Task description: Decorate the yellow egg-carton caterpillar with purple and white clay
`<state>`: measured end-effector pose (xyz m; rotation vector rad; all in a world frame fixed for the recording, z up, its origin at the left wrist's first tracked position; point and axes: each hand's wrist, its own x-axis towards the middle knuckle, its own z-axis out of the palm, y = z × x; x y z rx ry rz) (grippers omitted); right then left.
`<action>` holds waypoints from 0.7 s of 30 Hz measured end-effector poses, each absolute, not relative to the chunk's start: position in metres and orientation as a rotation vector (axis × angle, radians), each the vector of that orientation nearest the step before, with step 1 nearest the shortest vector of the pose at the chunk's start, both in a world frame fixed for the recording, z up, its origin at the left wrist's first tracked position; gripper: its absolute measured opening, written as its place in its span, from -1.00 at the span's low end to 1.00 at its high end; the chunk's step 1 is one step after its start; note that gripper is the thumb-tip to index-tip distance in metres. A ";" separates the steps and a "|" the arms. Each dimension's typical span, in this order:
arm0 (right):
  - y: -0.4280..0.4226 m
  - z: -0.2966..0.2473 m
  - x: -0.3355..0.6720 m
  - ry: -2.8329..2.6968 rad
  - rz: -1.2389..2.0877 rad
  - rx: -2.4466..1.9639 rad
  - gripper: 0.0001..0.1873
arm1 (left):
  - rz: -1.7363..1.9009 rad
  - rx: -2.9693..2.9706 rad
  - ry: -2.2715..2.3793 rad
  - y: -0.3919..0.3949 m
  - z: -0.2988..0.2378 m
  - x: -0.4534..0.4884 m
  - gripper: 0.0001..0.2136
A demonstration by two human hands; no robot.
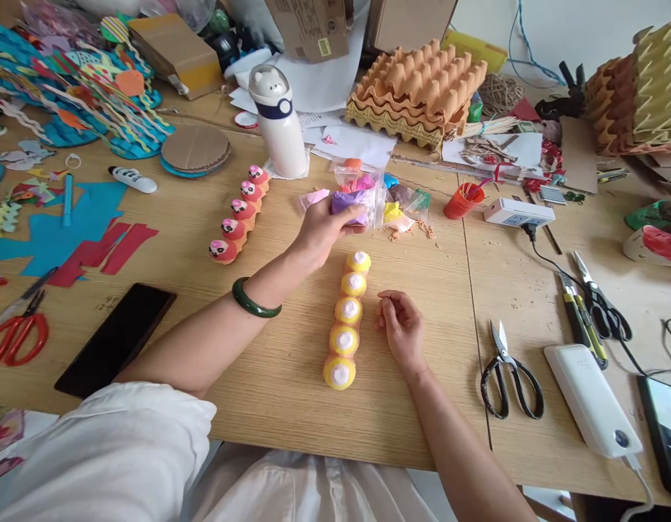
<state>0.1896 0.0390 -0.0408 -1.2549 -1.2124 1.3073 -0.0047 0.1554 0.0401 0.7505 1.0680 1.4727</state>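
Gripping clay bag (pixel 352 199), left hand (pixel 321 232); right hand (pixel 401 328) beside yellow row (pixel 347 321).

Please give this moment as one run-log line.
left hand: grasps purple clay bag | right hand: curled, beside yellow figure row

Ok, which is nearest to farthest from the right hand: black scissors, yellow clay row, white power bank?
1. Row of yellow clay pieces, just left of the right hand.
2. Black-handled metal scissors, to its right.
3. White rectangular power bank, farthest right.
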 end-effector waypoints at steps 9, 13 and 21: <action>0.034 -0.032 0.189 -1.302 1.342 -1.223 -0.68 | 1.406 0.654 1.093 0.104 0.028 -0.015 -0.70; 0.033 -0.032 0.190 -1.389 1.323 -1.200 -0.67 | 1.318 0.591 1.166 0.071 0.020 -0.019 -0.68; 0.027 -0.029 0.194 -1.324 1.244 -1.161 -0.63 | 1.411 0.704 1.340 0.029 0.020 -0.008 -0.65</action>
